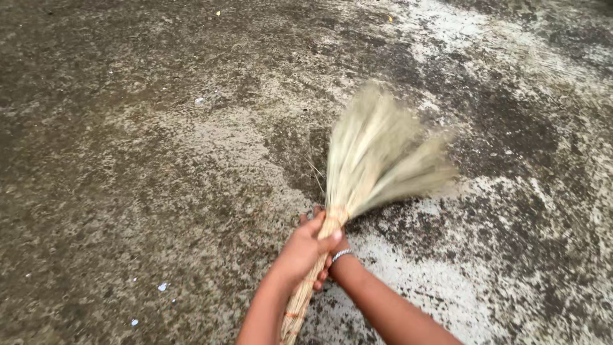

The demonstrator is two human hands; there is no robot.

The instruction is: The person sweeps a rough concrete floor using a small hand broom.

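Head view: one grass broom [373, 160] — handle near, blurred bristles pointing away and rightward; left hand [305, 250] and right hand [332, 252], fingers clamped round its handle, over stained concrete floor [128, 160].

Seen from above, left hand [305, 248] and right hand [332, 252] clasp together around the bound handle of a straw broom [373, 160], its blurred bristles fanned over a stained, mottled concrete floor [140, 160].
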